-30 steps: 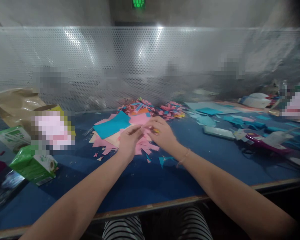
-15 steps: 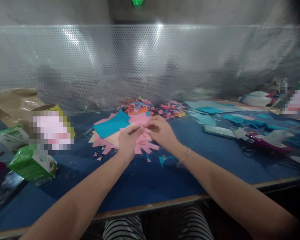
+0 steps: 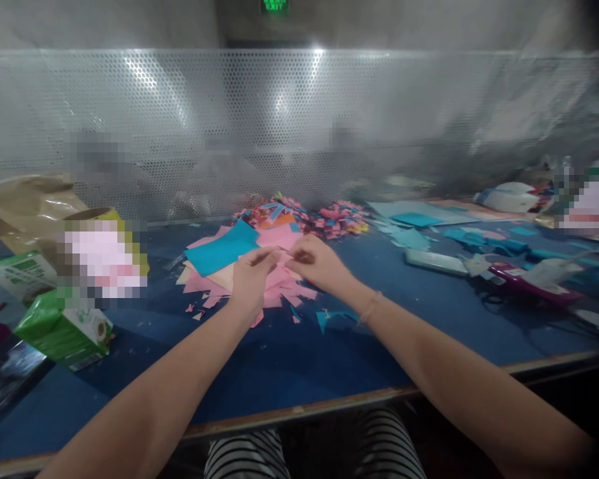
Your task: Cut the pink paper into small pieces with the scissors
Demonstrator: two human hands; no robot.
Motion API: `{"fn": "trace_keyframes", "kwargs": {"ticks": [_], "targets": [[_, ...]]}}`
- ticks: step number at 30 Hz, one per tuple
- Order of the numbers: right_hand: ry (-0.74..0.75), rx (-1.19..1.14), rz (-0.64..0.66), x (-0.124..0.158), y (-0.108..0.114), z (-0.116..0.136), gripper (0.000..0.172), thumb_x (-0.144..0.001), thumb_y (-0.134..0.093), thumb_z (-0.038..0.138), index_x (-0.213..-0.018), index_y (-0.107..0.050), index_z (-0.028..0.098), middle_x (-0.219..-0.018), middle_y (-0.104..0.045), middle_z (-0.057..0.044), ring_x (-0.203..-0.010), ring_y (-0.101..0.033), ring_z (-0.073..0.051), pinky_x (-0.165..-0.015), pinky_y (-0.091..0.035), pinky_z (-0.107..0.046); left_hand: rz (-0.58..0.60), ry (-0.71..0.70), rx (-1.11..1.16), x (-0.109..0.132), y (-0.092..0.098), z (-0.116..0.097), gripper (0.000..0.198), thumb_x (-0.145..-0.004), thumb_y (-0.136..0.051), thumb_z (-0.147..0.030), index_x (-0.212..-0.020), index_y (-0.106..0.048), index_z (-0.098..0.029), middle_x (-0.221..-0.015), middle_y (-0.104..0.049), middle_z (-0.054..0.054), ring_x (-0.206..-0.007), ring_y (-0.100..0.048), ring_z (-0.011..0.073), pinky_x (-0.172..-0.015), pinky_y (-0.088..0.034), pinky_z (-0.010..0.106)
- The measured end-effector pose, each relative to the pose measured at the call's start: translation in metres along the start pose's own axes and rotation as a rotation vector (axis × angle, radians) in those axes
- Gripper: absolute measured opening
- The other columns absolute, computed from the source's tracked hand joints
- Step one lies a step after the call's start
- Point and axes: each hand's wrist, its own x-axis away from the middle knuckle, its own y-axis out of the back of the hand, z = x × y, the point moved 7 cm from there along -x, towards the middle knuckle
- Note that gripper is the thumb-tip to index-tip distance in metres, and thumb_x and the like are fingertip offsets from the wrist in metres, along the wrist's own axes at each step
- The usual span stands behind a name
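Note:
My left hand (image 3: pixel 249 279) and my right hand (image 3: pixel 318 264) meet over a heap of pink paper pieces (image 3: pixel 284 289) on the blue table (image 3: pixel 299 372). Both hands pinch a small pink paper piece (image 3: pixel 278 251) between their fingertips, just above the heap. A blue paper sheet (image 3: pixel 223 249) and a cream sheet (image 3: pixel 218 276) lie under and left of the left hand. Small pink and blue scraps (image 3: pixel 329 318) are scattered in front of the hands.
Piles of coloured paper flowers (image 3: pixel 299 216) lie behind the hands by a perforated metal screen (image 3: pixel 299 126). Green packets (image 3: pixel 62 329), a tape roll and a brown bag sit at left. Blue sheets (image 3: pixel 419 223), a flat grey tool (image 3: pixel 436 263) and a pink-white tool (image 3: pixel 524 283) lie at right.
Both hands have shifted slightly left and lifted a little, still pinching the small pink piece together. The rest of the table has not changed.

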Motion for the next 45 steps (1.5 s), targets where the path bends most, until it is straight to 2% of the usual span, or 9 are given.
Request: {"fn": "trace_keyframes", "kwargs": {"ticks": [5,11,16,18,22,26,31,38,45], "targets": [[-0.113,-0.178,0.065,0.001,-0.004,-0.008,0.029,-0.062,-0.059,0.026,-0.087,-0.046,0.018,-0.09,-0.05,-0.004,-0.078,-0.053,-0.011,-0.066,-0.047,-0.028,-0.029,0.011,0.031,-0.005,0.005,0.001,0.021,-0.052,-0.067,-0.028,-0.069,-0.063,-0.017,-0.069,-0.061,0.001,-0.065,-0.053,0.0094,-0.07,-0.043,0.029],[-0.143,-0.23,0.111,0.001,-0.011,-0.001,0.017,-0.069,-0.053,0.027,-0.081,-0.054,0.016,-0.086,-0.057,-0.005,-0.078,-0.055,-0.011,-0.073,-0.046,-0.028,0.051,-0.01,-0.003,-0.002,-0.003,0.0,0.019,-0.055,-0.066,-0.027,-0.07,-0.063,-0.016,-0.069,-0.061,0.001,-0.067,-0.054,0.0102,-0.071,-0.043,0.03],[-0.118,-0.306,0.126,0.001,-0.013,-0.002,0.021,-0.066,-0.056,0.024,-0.086,-0.054,0.017,-0.087,-0.057,-0.004,-0.075,-0.056,-0.01,-0.071,-0.047,-0.027,0.063,0.011,0.031,0.001,-0.006,-0.003,0.018,-0.055,-0.066,-0.027,-0.069,-0.062,-0.016,-0.07,-0.061,0.001,-0.068,-0.055,0.0109,-0.071,-0.044,0.03],[-0.077,-0.293,0.103,0.001,-0.011,-0.001,0.024,-0.064,-0.058,0.022,-0.087,-0.054,0.017,-0.088,-0.056,-0.004,-0.075,-0.056,-0.01,-0.069,-0.048,-0.027,0.065,0.047,0.098,0.001,-0.007,-0.003,0.017,-0.054,-0.067,-0.027,-0.067,-0.062,-0.017,-0.068,-0.06,0.0,-0.067,-0.055,0.0104,-0.072,-0.044,0.03],[-0.03,-0.159,0.052,0.0,-0.004,0.003,0.015,-0.068,-0.054,0.023,-0.081,-0.057,0.017,-0.082,-0.059,-0.003,-0.072,-0.055,-0.011,-0.066,-0.047,-0.026,0.064,0.121,0.197,0.0,-0.008,0.0,0.019,-0.052,-0.068,-0.025,-0.068,-0.06,-0.017,-0.066,-0.057,-0.002,-0.062,-0.053,0.007,-0.07,-0.044,0.027],[-0.019,-0.11,0.029,0.0,0.001,0.006,0.012,-0.069,-0.052,0.021,-0.079,-0.059,0.018,-0.078,-0.06,-0.002,-0.069,-0.055,-0.01,-0.064,-0.046,-0.024,0.091,0.166,0.205,0.001,-0.011,0.003,0.019,-0.052,-0.068,-0.025,-0.068,-0.06,-0.017,-0.063,-0.056,-0.003,-0.06,-0.052,0.0061,-0.068,-0.044,0.026],[-0.041,-0.106,0.032,0.0,0.002,0.005,0.013,-0.071,-0.05,0.02,-0.079,-0.06,0.017,-0.074,-0.061,-0.002,-0.066,-0.055,-0.01,-0.062,-0.045,-0.024,0.124,0.155,0.191,0.002,-0.013,0.001,0.016,-0.053,-0.068,-0.024,-0.065,-0.06,-0.016,-0.061,-0.055,-0.002,-0.058,-0.05,0.0058,-0.062,-0.043,0.023],[-0.128,-0.169,0.015,0.0,0.004,0.005,0.013,-0.071,-0.048,0.018,-0.074,-0.06,0.016,-0.069,-0.06,-0.001,-0.062,-0.056,-0.01,-0.06,-0.046,-0.023,0.16,0.083,0.119,0.002,-0.016,-0.005,0.015,-0.054,-0.066,-0.025,-0.065,-0.06,-0.017,-0.061,-0.055,-0.001,-0.057,-0.049,0.0072,-0.06,-0.042,0.024],[-0.177,-0.132,0.008,-0.001,0.007,0.006,0.012,-0.07,-0.049,0.021,-0.07,-0.06,0.015,-0.066,-0.059,-0.001,-0.058,-0.054,-0.009,-0.054,-0.044,-0.021,0.315,-0.171,-0.264,0.005,-0.02,-0.026,0.014,-0.061,-0.061,-0.028,-0.069,-0.06,-0.016,-0.069,-0.057,0.001,-0.061,-0.052,0.0099,-0.06,-0.044,0.025]]}}
